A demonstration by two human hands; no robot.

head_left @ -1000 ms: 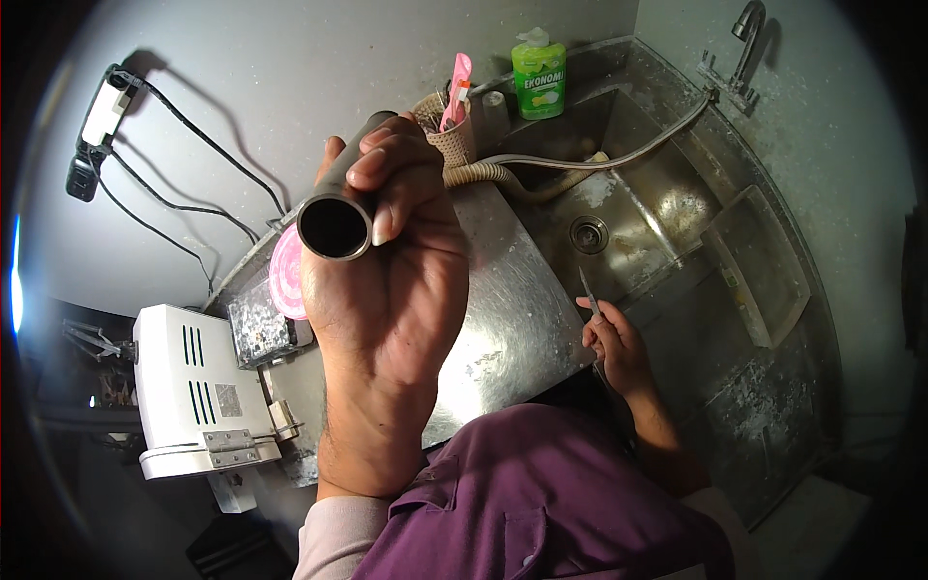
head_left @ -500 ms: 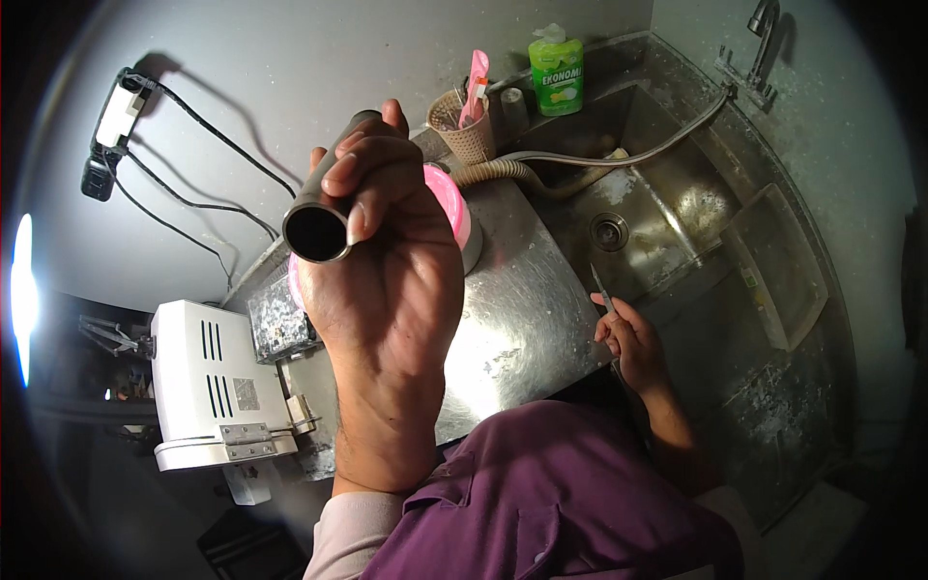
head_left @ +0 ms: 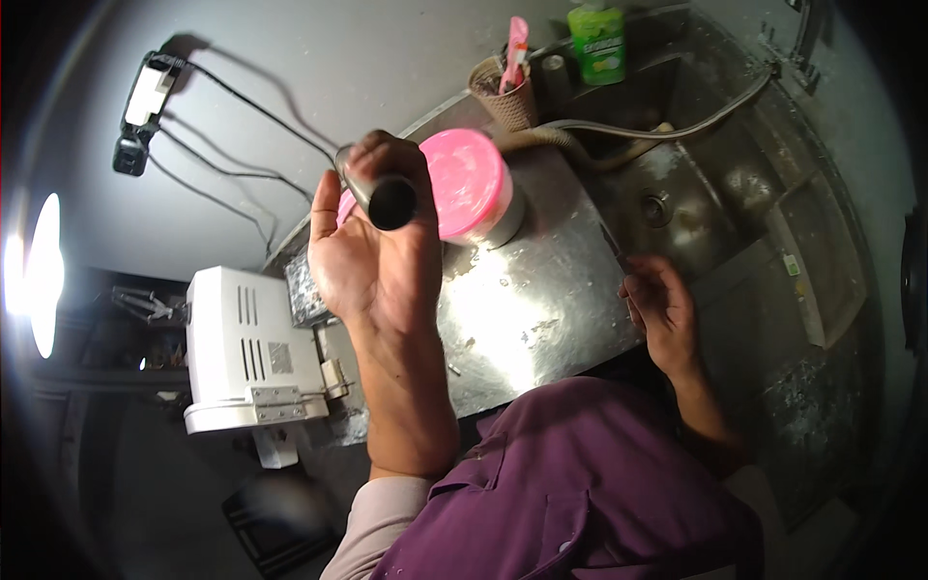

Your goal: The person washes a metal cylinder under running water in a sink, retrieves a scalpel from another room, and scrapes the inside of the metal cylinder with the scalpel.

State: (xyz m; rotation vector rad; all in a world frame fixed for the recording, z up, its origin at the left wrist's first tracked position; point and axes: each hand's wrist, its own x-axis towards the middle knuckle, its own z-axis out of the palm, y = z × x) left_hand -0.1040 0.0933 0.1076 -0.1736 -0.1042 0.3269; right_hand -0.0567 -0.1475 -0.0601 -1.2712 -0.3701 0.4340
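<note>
My left hand [head_left: 387, 266] is raised over the steel counter, palm up, its fingers curled around a hollow metal tube [head_left: 363, 190]. The tube's dark open end tips toward me, and the fingers on it are slightly blurred. At the counter's right edge, beside the sink, my right hand [head_left: 665, 304] pinches a thin, pointed metal tool [head_left: 612, 242] whose exact kind I cannot make out. A white tub with a pink lid [head_left: 464, 179] stands just behind and right of my left hand. More pink shows behind that hand, mostly hidden.
A white vented machine [head_left: 253, 338] stands at the left. Along the back are a woven-pattern cup of tools [head_left: 509, 104], a green bottle [head_left: 599, 48] and a hose [head_left: 710, 128] leading into the steel sink [head_left: 710, 184]. A clear tray [head_left: 833, 309] lies right; a power strip [head_left: 147, 106] hangs on the wall.
The tube has turned in my left hand, its open end swinging to the right, and the hand has opened partly around it. The whole view has shifted; my right hand still pinches the tool.
</note>
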